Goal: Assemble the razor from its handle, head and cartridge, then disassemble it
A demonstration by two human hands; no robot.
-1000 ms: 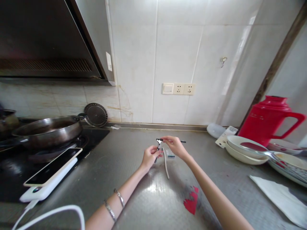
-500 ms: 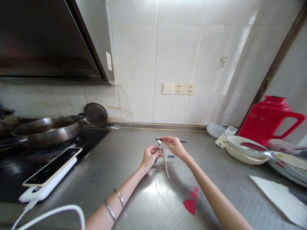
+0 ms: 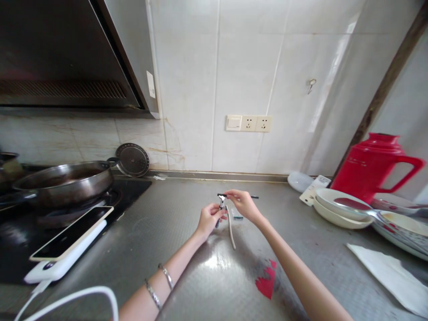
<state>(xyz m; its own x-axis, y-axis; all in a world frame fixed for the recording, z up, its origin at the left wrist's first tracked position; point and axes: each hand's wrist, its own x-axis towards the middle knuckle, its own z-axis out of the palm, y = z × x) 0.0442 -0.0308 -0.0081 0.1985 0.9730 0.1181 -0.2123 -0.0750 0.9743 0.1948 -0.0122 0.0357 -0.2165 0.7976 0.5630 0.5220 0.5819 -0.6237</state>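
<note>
My left hand (image 3: 210, 219) is closed around a slim black-and-white stick-like piece (image 3: 221, 203), held tilted with its pale end up. My right hand (image 3: 244, 205) pinches a thin black rod (image 3: 254, 197), held level across the top of that piece; its left end reaches the pale end. Whether the two are joined I cannot tell. Just right of my left fingers a beige cord-like strip (image 3: 231, 232) runs down over the steel counter (image 3: 187, 285). A small clear packet (image 3: 237, 215) lies under my right hand, partly hidden. What kind of pieces I hold is too small to make out.
On the left, a pan (image 3: 63, 183) sits on the black cooktop, with a phone (image 3: 72, 232) on a white power bank (image 3: 67, 263) nearer me. A torn red scrap (image 3: 266, 283) lies by my right forearm. Dishes (image 3: 341, 214), a red jug (image 3: 371, 167) and white paper (image 3: 389, 276) stand right.
The view has shifted very slightly. Both hands keep the same hold and position, with no clear movement of the pieces.
</note>
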